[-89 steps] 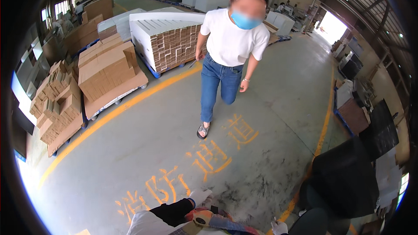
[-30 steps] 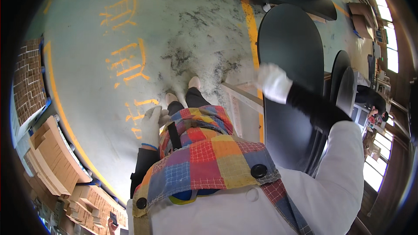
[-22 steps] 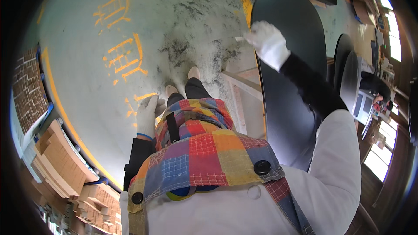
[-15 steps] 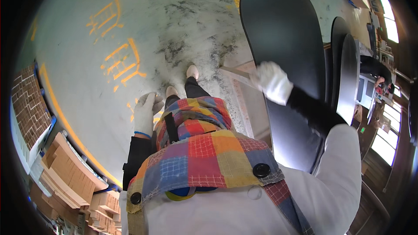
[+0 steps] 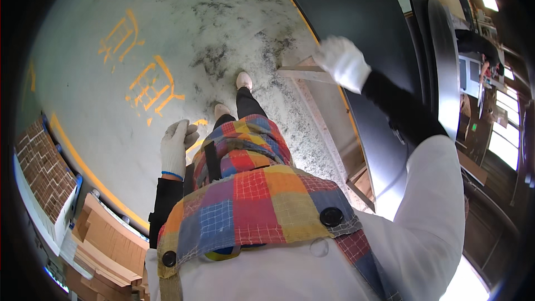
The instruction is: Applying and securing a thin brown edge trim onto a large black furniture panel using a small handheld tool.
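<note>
My right hand (image 5: 343, 64), in a white glove, is raised at the left edge of a large black panel (image 5: 356, 17) with a rounded outline. Motion blurs its fingers, and whether they touch the panel cannot be made out. On the other side, my left hand (image 5: 177, 147) hangs beside my checked apron (image 5: 251, 189), also gloved in white. Its fingers are loosely bent and apart, with nothing in them. Below my right hand, a wooden frame (image 5: 320, 117) lies on the floor, partly hidden by the panel.
More dark rounded panels (image 5: 443, 50) stand farther right. Stacked cardboard (image 5: 108, 237) and a bundle of brown pieces (image 5: 47, 159) sit at the left, behind a yellow floor line (image 5: 92, 173). A person in dark clothes (image 5: 479, 44) is at the far right.
The black panel has shifted up in view, and more of the wooden frame shows beneath it. My right hand has moved slightly up. My left hand stays low, a little farther left.
</note>
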Demonstrator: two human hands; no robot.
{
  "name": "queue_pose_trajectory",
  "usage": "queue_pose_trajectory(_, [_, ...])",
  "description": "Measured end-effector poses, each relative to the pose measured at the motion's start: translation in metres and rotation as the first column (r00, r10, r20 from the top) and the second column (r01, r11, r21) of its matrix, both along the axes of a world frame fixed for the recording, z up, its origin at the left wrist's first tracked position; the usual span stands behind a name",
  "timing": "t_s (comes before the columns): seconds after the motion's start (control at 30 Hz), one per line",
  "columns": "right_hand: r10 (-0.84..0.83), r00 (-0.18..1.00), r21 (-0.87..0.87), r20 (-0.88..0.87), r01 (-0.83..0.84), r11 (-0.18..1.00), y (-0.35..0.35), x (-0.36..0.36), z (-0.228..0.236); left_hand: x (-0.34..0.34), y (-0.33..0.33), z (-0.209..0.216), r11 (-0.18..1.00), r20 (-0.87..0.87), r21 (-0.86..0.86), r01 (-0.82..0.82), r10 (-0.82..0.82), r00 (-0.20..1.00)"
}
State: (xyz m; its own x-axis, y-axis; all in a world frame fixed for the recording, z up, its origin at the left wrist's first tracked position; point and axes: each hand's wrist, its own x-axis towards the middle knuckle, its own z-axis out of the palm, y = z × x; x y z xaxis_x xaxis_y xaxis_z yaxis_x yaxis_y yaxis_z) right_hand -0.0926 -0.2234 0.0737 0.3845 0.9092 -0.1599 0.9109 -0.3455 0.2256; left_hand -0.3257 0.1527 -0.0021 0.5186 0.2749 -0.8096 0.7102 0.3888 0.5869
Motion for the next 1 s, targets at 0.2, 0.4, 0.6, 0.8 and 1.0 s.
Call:
queue_pose_trajectory(0.2, [-0.346,0.890,-0.595,-0.298,0.111,0.796,-0.114,-0.168,0.013,0.005,0.011,-0.015,0.996,0.061,-0.049,0.080,-0.077,0.995])
queue_pose_trajectory(0.4, [-0.884,0.349,-0.548,-0.312,0.694,0.467,-0.075,-0.169,0.055,0.075,0.008,-0.026,0.963,0.157,-0.030,0.266,-0.259,0.953])
queue_pose_trajectory(0.6, [-0.763,0.026,0.159,-0.646,0.982,-0.101,-0.062,-0.087,0.060,0.214,-0.052,-0.004,0.899,0.331,-0.041,0.437,-0.400,0.854])
queue_pose_trajectory(0.8, [-0.836,-0.049,0.469,-0.546,0.809,-0.354,-0.173,0.023,0.017,0.346,-0.121,0.011,0.910,0.339,-0.042,0.412,-0.375,0.863])
queue_pose_trajectory(1.0, [-0.944,-0.030,0.512,-0.328,0.834,-0.205,-0.239,0.122,-0.015,0.380,-0.143,0.011,0.926,0.510,0.050,0.375,-0.346,0.787])
